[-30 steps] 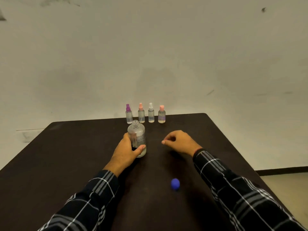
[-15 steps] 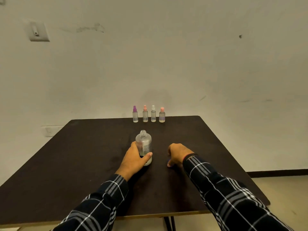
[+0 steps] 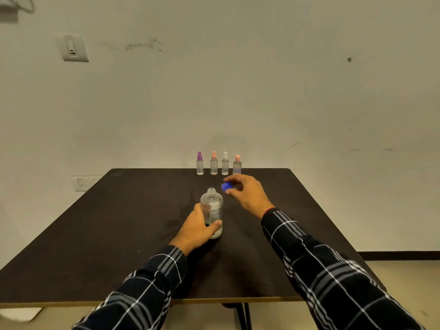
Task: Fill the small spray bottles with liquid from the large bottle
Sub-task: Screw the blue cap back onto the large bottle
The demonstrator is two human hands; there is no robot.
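On the table [image 3: 95,234] the left hand [image 3: 195,231] grips the uncapped large bottle [image 3: 212,206]; the right hand [image 3: 247,194] pinches the blue cap [image 3: 225,186].

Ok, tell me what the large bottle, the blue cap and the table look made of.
Large bottle: clear plastic, probably; see-through wall, soft highlights; glass not ruled out.
Blue cap: opaque, evenly coloured, likely plastic.
Table: dark matt top, paler front edge, likely laminated board.
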